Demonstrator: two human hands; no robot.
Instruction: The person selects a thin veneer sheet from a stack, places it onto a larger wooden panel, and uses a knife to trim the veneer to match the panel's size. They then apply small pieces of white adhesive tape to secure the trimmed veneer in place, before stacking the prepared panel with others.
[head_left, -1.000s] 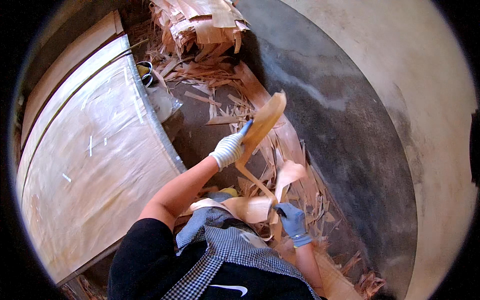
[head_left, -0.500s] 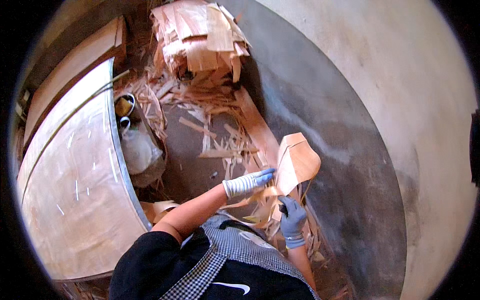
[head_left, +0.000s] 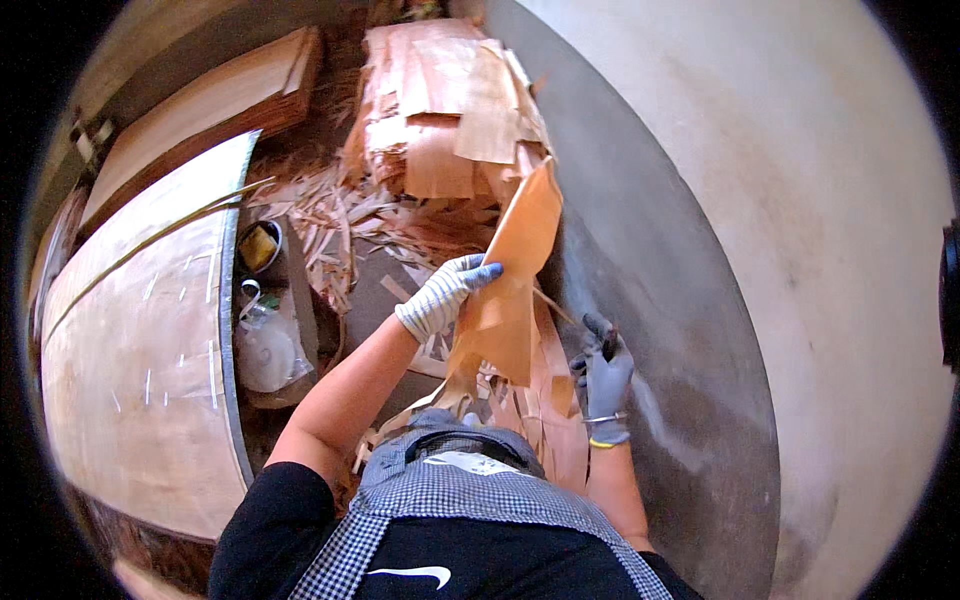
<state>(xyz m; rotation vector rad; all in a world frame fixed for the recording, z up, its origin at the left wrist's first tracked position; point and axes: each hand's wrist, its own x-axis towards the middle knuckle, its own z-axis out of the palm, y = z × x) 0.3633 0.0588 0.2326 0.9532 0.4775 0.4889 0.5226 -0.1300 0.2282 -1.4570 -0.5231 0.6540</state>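
Gripping a thin sheet of wood veneer point(head_left: 510, 290) at its left edge, the left hand point(head_left: 440, 295), in a striped work glove, is closed around it and holds it raised, so the sheet stands nearly upright with its top corner toward the far stack of veneer sheets point(head_left: 450, 110). A second ago that hand held a narrower curled strip out over the scraps; half a second ago both hands met at a folded piece low and near the body. Now the piece is lifted and spread flat, which suggests it has been picked out of the litter and is being looked over or carried toward the stack. The right hand point(head_left: 605, 375), in a grey glove, has let go of the sheet and is closed on a small dark tool whose kind I cannot tell, just right of the sheet's lower edge and beside the grey concrete wall point(head_left: 660, 260). Loose veneer scraps point(head_left: 340, 215) cover the floor between stack and body. At the left lies a large pale plywood panel point(head_left: 130, 380), with a bucket point(head_left: 258, 247) beside its edge.
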